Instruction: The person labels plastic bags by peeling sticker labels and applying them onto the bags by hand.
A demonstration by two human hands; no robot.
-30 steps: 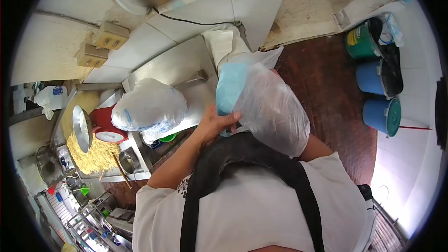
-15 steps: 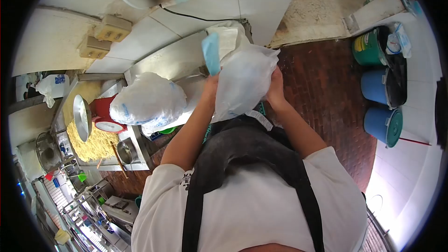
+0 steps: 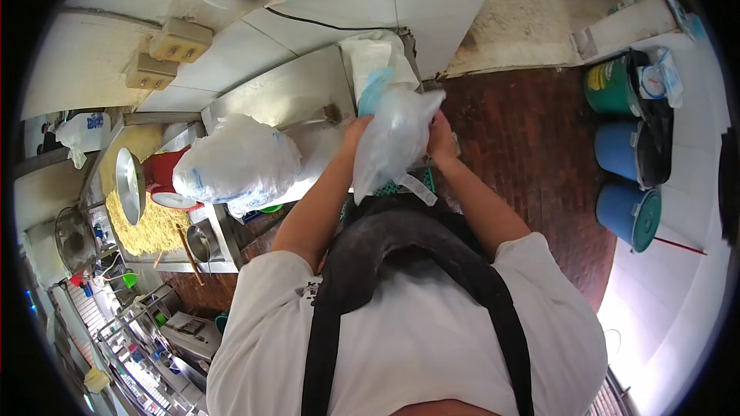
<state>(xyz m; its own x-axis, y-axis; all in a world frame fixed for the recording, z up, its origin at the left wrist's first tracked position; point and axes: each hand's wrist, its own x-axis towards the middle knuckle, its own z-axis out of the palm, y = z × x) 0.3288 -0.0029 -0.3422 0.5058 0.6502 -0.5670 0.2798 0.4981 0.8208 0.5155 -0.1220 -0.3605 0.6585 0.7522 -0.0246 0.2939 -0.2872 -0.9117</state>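
Observation:
A translucent white plastic bag (image 3: pixel 395 135), puffed out and tilted, is held up in front of my apron. My left hand (image 3: pixel 357 130) is closed on the bag's left side, its fingertips partly hidden by the plastic. On the other side my right hand (image 3: pixel 441 139) grips the edge, with most of its fingers behind the bag. A light blue sheet-like piece (image 3: pixel 375 86) sticks up just beyond my left hand; whether that hand holds it I cannot tell. Further back lies a white sack-like wrap (image 3: pixel 381 52) on the metal counter (image 3: pixel 277 96).
A big filled plastic bag (image 3: pixel 239 162) sits on the counter to the left. Beyond it are yellow noodles (image 3: pixel 142 223), a metal bowl (image 3: pixel 130 185) and a red container (image 3: pixel 163 169). Blue bins (image 3: pixel 618 150) and a green bin (image 3: pixel 609 86) stand along the right wall.
The plastic bag looks narrower and more tilted, and my right hand has come closer to my left. The blue piece now leans right and sits lower. The view has shifted slightly.

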